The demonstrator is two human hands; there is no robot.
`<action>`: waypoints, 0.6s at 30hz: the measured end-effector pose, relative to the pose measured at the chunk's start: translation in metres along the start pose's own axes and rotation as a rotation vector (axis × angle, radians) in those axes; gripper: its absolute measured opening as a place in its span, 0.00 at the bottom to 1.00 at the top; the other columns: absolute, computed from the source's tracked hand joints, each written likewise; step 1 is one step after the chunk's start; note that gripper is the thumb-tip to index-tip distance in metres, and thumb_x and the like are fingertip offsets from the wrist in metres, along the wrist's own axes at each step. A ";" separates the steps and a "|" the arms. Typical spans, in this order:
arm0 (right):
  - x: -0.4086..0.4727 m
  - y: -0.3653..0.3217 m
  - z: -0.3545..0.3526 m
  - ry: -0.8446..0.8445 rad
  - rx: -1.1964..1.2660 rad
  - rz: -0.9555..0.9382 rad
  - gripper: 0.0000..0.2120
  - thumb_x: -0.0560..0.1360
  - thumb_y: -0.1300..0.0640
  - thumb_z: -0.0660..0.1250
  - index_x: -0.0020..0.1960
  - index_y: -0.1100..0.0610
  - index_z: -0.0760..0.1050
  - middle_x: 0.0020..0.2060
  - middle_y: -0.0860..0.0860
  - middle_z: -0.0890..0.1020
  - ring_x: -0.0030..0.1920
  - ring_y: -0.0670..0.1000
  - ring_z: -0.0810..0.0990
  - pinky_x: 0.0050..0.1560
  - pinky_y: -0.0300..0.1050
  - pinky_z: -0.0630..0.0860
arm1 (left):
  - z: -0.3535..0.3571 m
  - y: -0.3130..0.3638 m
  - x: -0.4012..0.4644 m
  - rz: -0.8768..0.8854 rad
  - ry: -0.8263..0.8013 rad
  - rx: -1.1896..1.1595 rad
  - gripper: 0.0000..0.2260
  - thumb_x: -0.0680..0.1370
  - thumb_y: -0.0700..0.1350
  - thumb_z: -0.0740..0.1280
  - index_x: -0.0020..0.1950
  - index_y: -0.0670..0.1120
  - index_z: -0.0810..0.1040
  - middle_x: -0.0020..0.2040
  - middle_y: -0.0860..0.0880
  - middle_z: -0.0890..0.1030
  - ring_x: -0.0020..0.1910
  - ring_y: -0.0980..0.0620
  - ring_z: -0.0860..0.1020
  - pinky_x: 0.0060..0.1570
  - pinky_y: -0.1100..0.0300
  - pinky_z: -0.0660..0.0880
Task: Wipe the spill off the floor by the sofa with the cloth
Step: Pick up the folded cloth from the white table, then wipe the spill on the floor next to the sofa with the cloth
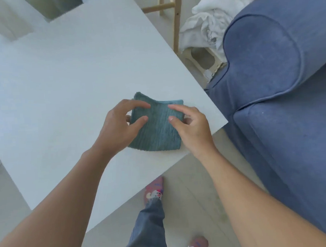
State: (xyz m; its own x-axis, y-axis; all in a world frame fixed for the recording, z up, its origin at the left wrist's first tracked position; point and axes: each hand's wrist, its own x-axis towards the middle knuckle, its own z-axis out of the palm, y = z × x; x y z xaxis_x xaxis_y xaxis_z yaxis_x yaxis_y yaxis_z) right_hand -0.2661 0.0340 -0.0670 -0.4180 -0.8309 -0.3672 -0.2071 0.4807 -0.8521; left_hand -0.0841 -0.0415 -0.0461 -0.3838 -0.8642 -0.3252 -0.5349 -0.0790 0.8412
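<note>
The folded teal ribbed cloth (156, 125) lies on the white table (62, 90); left hand (119, 129) and right hand (190, 129) flank it, fingers spread, nothing pinched. Pickup comes next, I judge, then the floor beside the blue fabric sofa (281, 90).

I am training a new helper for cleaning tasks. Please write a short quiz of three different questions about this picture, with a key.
1. True or false: the folded teal ribbed cloth lies on the floor.
2. Which thing stands right of the white rectangular table? A) blue fabric sofa B) green metal cabinet C) red plastic bin
3. Fill in: the left hand and the right hand are both at the ____, one at each side edge.

Key
1. False; it lies on the table, near the corner.
2. A
3. cloth; the fingers curl at its edges, but a closed grip cannot be confirmed.
</note>
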 end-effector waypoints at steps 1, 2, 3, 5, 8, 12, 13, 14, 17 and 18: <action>-0.005 0.011 -0.014 -0.007 -0.020 0.016 0.18 0.75 0.58 0.72 0.63 0.45 0.81 0.48 0.48 0.78 0.38 0.49 0.76 0.47 0.41 0.76 | 0.014 0.006 0.000 0.033 -0.052 0.027 0.14 0.77 0.41 0.70 0.60 0.56 0.80 0.58 0.58 0.76 0.52 0.52 0.82 0.44 0.57 0.81; -0.012 0.021 -0.027 -0.007 -0.026 0.026 0.19 0.74 0.57 0.73 0.64 0.45 0.81 0.46 0.48 0.78 0.37 0.47 0.75 0.47 0.40 0.75 | 0.028 0.012 -0.001 0.055 -0.098 0.044 0.16 0.77 0.39 0.71 0.61 0.55 0.80 0.59 0.59 0.76 0.54 0.52 0.81 0.45 0.61 0.79; -0.018 0.032 -0.040 0.000 -0.011 0.037 0.20 0.74 0.57 0.73 0.64 0.45 0.81 0.47 0.48 0.80 0.39 0.45 0.77 0.49 0.40 0.77 | 0.041 0.018 -0.002 0.076 -0.136 0.059 0.18 0.76 0.38 0.72 0.63 0.54 0.80 0.59 0.60 0.75 0.55 0.53 0.80 0.47 0.63 0.78; -0.036 0.056 -0.071 0.045 0.033 0.077 0.18 0.73 0.56 0.74 0.63 0.48 0.82 0.54 0.50 0.84 0.51 0.47 0.83 0.59 0.47 0.79 | 0.076 0.032 -0.009 0.135 -0.187 0.093 0.21 0.74 0.37 0.73 0.65 0.52 0.78 0.61 0.58 0.75 0.57 0.52 0.79 0.52 0.60 0.79; -0.078 0.098 -0.125 0.124 0.035 0.153 0.19 0.73 0.57 0.75 0.64 0.49 0.82 0.58 0.51 0.82 0.57 0.47 0.81 0.63 0.46 0.77 | 0.142 0.052 -0.028 0.229 -0.283 0.161 0.25 0.73 0.36 0.74 0.68 0.49 0.76 0.64 0.53 0.73 0.60 0.52 0.76 0.58 0.53 0.78; -0.154 0.170 -0.191 0.214 0.009 0.242 0.21 0.74 0.59 0.74 0.66 0.48 0.79 0.54 0.49 0.76 0.49 0.42 0.77 0.57 0.40 0.73 | 0.245 0.063 -0.071 0.321 -0.480 0.282 0.28 0.71 0.39 0.76 0.71 0.48 0.74 0.66 0.51 0.71 0.63 0.53 0.73 0.66 0.55 0.72; -0.171 0.190 -0.203 0.237 0.009 0.269 0.21 0.74 0.59 0.73 0.66 0.49 0.79 0.54 0.50 0.76 0.52 0.45 0.78 0.59 0.42 0.74 | 0.269 0.062 -0.081 0.348 -0.526 0.317 0.30 0.71 0.40 0.76 0.72 0.49 0.74 0.67 0.50 0.71 0.64 0.53 0.72 0.67 0.59 0.69; -0.188 0.209 -0.215 0.258 0.010 0.299 0.21 0.75 0.59 0.73 0.66 0.49 0.79 0.55 0.50 0.75 0.55 0.48 0.79 0.60 0.43 0.75 | 0.293 0.061 -0.091 0.366 -0.572 0.352 0.31 0.70 0.41 0.77 0.72 0.49 0.73 0.69 0.50 0.70 0.65 0.54 0.71 0.66 0.65 0.65; -0.233 0.267 -0.240 0.318 0.015 0.374 0.21 0.76 0.60 0.71 0.68 0.49 0.78 0.54 0.49 0.73 0.56 0.50 0.78 0.54 0.34 0.73 | 0.358 0.051 -0.119 0.377 -0.718 0.424 0.34 0.71 0.39 0.77 0.75 0.49 0.69 0.71 0.51 0.66 0.66 0.56 0.68 0.59 0.79 0.59; -0.246 0.289 -0.245 0.337 0.009 0.404 0.21 0.77 0.60 0.70 0.69 0.49 0.77 0.53 0.48 0.72 0.55 0.49 0.78 0.50 0.30 0.72 | 0.381 0.043 -0.127 0.373 -0.773 0.440 0.34 0.72 0.38 0.76 0.76 0.49 0.68 0.72 0.52 0.65 0.66 0.54 0.69 0.58 0.76 0.63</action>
State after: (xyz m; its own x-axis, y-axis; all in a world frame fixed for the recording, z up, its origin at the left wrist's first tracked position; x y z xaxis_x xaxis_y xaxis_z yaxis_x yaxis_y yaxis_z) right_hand -0.4396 0.4460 -0.1316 -0.7246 -0.4431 -0.5278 0.0361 0.7404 -0.6712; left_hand -0.3457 0.2541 -0.1332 -0.8917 -0.2178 -0.3968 -0.4523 0.4634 0.7620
